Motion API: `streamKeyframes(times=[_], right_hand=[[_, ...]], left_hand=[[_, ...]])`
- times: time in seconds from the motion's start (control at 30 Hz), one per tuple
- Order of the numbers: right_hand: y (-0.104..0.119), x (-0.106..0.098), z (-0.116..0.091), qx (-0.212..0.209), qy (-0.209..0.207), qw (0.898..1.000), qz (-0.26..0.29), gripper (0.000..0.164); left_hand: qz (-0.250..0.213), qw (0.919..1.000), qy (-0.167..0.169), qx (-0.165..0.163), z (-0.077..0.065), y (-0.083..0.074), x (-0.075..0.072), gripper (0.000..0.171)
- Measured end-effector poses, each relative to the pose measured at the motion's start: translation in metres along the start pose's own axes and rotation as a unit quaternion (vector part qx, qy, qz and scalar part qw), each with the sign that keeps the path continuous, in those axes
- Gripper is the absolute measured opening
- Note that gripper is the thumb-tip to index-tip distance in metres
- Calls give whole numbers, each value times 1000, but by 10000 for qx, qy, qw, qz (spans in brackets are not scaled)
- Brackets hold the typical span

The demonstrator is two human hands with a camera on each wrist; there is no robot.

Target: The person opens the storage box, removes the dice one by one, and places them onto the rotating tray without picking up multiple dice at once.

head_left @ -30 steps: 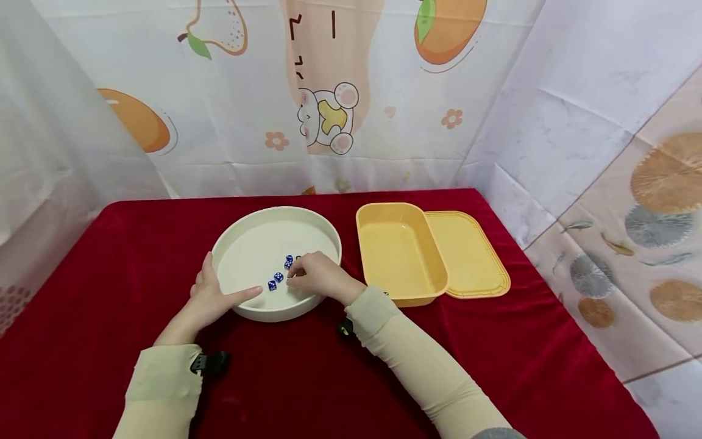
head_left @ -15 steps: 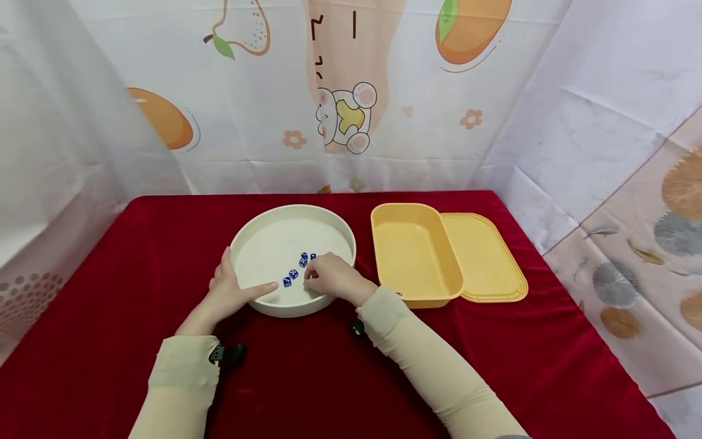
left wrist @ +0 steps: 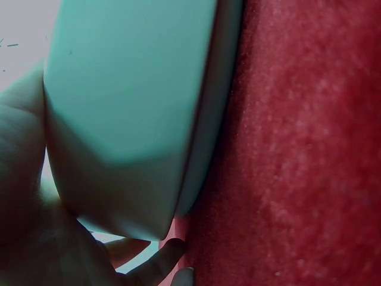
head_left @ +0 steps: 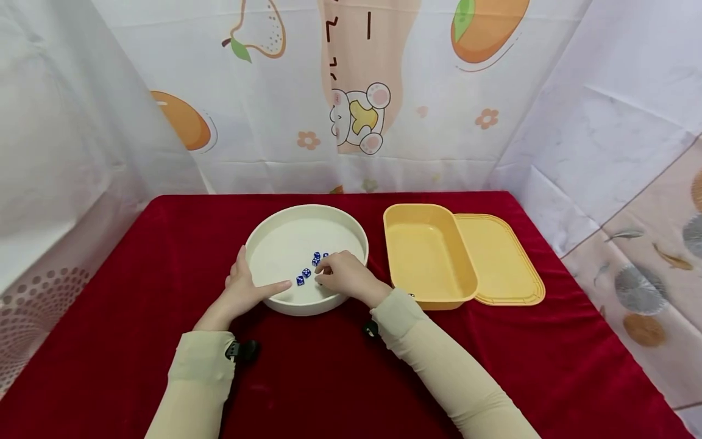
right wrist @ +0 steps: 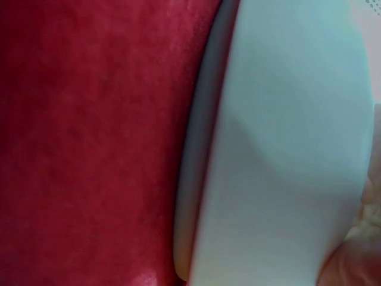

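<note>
Several small blue dice (head_left: 306, 273) with white spots lie in a round cream tray (head_left: 285, 238). Thumb inside and fingers outside, my left hand (head_left: 244, 292) holds the tray's left rim; the left wrist view shows its fingers (left wrist: 158, 262) beyond the outer wall. Over the tray's right front part, my right hand (head_left: 348, 276) has its thumb and index finger together low near the tray floor, pinching what looks like a die, mostly hidden. More dice sit just beyond those fingertips. In the right wrist view the tray's outer wall (right wrist: 280, 167) covers the fingertips.
To the right of the tray stands a yellow rectangular box (head_left: 425, 250), with a small dark-marked item partly visible at its near left corner. Its yellow lid (head_left: 501, 262) lies beside it, partly under the box. Red cloth (head_left: 307, 378) covers the table; printed curtains hang behind.
The head view has turned left, so everything appears shifted right. Relative to the tray, both hands stay nearly in place, the right fingers moving only slightly.
</note>
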State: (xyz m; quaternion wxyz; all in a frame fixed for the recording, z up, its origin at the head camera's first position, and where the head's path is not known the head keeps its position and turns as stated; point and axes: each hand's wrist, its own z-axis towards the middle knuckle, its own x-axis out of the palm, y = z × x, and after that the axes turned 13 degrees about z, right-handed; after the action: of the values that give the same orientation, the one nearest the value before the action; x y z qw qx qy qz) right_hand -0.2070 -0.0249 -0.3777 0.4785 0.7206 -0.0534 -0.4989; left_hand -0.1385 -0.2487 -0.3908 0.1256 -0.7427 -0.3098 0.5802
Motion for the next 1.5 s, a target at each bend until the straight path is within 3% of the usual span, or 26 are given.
streamKeyframes(times=[0.23, 0.6, 0.9, 1.2, 1.5], right_hand=[[-4, -4, -8, -178, -378, 9927, 1130, 18], [-1, -28, -34, -75, -612, 9761, 2085, 23], [-1, -58, -62, -3, -983, 9472, 3051, 23], [-12, -82, -81, -201, -1160, 9443, 3073, 25], [-39, -102, -99, -198, -1319, 9429, 3051, 28]], left_hand=[[-58, 10000, -28, -28, 0, 1, 3, 138], [-70, 9999, -134, -13, 4, 1, 3, 137], [-71, 9999, -133, 7, 2, 2, 2, 137], [0, 9999, -150, -16, 1, 2, 0, 137], [-33, 9999, -102, -30, 0, 1, 1, 137]])
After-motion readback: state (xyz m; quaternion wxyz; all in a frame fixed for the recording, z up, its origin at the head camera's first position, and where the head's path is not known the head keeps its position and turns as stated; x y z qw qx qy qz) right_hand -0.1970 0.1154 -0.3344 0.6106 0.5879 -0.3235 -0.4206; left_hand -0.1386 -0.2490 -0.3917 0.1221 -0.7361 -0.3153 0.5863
